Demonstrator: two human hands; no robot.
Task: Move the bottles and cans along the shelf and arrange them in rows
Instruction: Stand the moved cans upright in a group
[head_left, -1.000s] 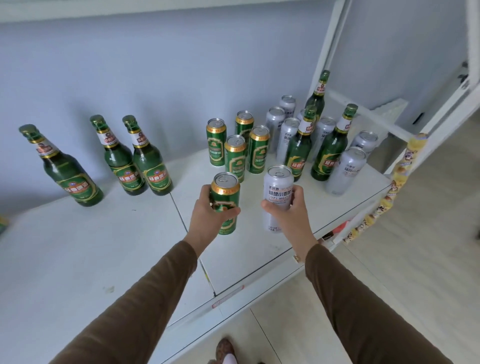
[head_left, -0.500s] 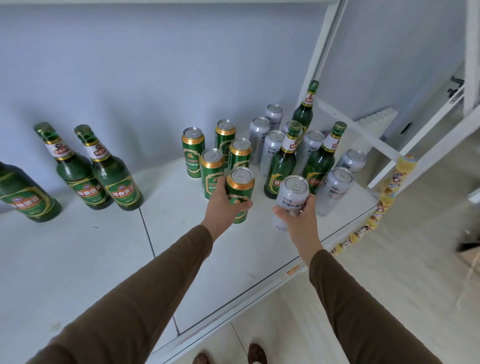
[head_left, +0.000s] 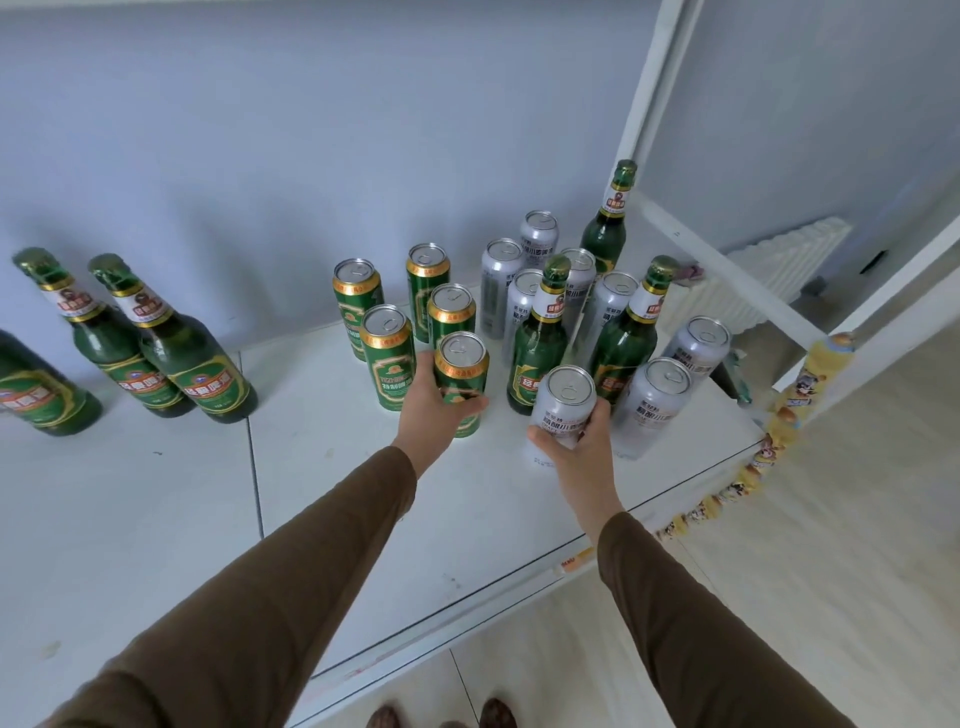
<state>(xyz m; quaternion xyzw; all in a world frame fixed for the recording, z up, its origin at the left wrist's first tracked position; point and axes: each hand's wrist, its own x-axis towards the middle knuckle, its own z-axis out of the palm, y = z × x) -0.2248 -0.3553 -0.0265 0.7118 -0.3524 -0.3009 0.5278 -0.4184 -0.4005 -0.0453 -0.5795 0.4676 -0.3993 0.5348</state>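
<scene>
My left hand (head_left: 434, 402) grips a green can (head_left: 462, 371) that stands at the front of a cluster of several green cans (head_left: 387, 358). My right hand (head_left: 574, 449) grips a silver can (head_left: 563, 402) in front of the silver cans (head_left: 654, 400) and three green bottles (head_left: 540, 338) at the right end of the white shelf (head_left: 337, 493). Three more green bottles (head_left: 192, 353) stand at the far left by the wall.
The shelf's white upright post (head_left: 649, 93) and slanted brace (head_left: 727, 270) close off the right end. A strip of yellow snack packets (head_left: 779, 431) hangs at the front right corner. My shoes (head_left: 498, 714) show on the tiled floor below.
Both hands carried their cans to the right and further back: the green can now stands with the green cluster and the silver can sits beside the silver cans. The view shifted right.
</scene>
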